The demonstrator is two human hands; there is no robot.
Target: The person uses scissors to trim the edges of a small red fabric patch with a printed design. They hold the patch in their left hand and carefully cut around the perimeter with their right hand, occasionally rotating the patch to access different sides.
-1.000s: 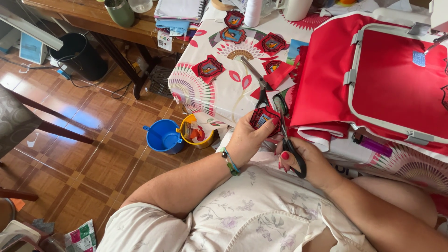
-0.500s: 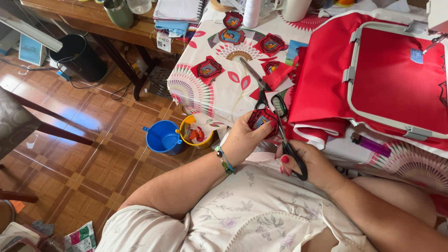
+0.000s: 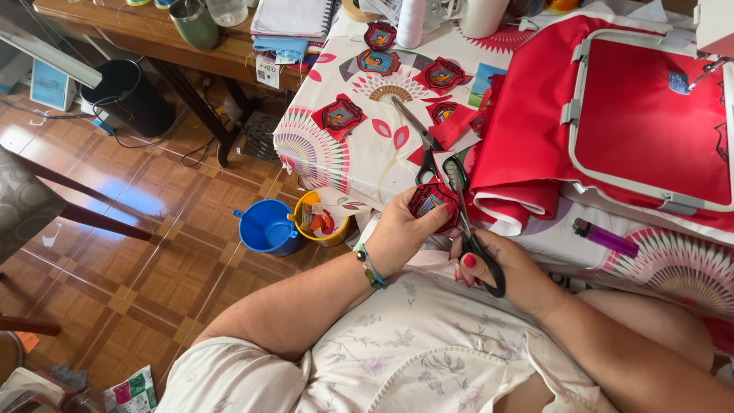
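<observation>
Your left hand pinches a red embroidered patch at the near edge of the patterned tablecloth, while your right hand grips black-handled scissors just beside that patch, blades pointing away from you, with a second pair of scissors lying on the cloth behind it.

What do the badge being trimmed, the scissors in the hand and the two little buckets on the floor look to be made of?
Badge in the left hand: red cloth with stitched, slightly glossy embroidery, apparently. Scissors in the right hand: bright metal blades, black handle loops, probably plastic. Blue bucket and yellow bucket: smooth, evenly coloured, likely moulded plastic.
</observation>
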